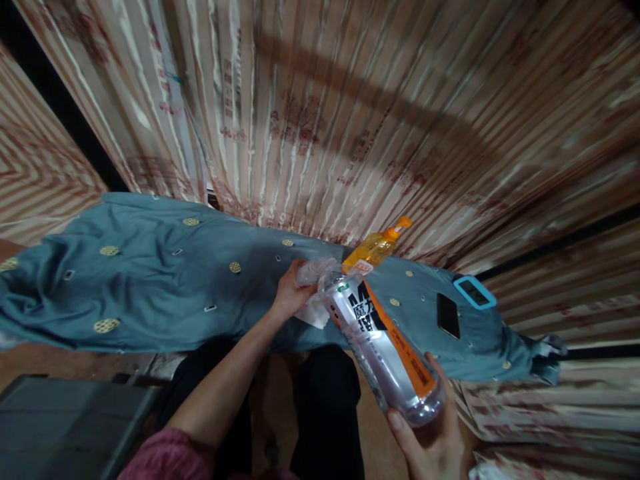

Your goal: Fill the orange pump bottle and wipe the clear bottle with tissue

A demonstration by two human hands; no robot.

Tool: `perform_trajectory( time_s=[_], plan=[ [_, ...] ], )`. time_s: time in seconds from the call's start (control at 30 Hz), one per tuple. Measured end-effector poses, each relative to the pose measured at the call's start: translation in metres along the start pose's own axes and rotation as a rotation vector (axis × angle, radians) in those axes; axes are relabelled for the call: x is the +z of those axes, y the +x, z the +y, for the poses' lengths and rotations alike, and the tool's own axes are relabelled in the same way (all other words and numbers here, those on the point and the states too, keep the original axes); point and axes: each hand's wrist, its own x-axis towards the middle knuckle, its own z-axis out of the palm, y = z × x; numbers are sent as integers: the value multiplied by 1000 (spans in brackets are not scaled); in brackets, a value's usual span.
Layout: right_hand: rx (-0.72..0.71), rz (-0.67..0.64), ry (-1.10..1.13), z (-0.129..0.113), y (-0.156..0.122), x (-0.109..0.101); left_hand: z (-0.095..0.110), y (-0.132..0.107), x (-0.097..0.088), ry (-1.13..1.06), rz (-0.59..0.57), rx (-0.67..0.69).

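A large clear plastic bottle (pixel 377 347) with a silver and orange label slants across the middle of the view. Its base rests in my right hand (pixel 435 433), thumb on the near side and fingers around the far side. At the neck end, my left hand (pixel 290 293) is closed on a translucent plastic piece (pixel 315 271). Whether that piece is a small cup or part of the bottle's top, I cannot tell. A white sheet of paper (pixel 316 315) lies just below my left hand. Behind the bottle's neck stands a pump bottle (pixel 373 251) of orange liquid.
A teal patterned cloth (pixel 165 293) covers the long narrow table. On its right lie a dark phone (pixel 448 316) and a blue-framed digital clock (pixel 474 293). Pleated curtains (pixel 320 120) hang close behind. A grey box-like surface (pixel 70 427) is at lower left.
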Motion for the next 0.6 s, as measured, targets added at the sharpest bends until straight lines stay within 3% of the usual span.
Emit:
perform_trajectory(
  time_s=[0.6],
  plan=[
    [-115, 48, -114, -1, 3, -1, -1, 1, 1, -3, -13, -8]
  ],
)
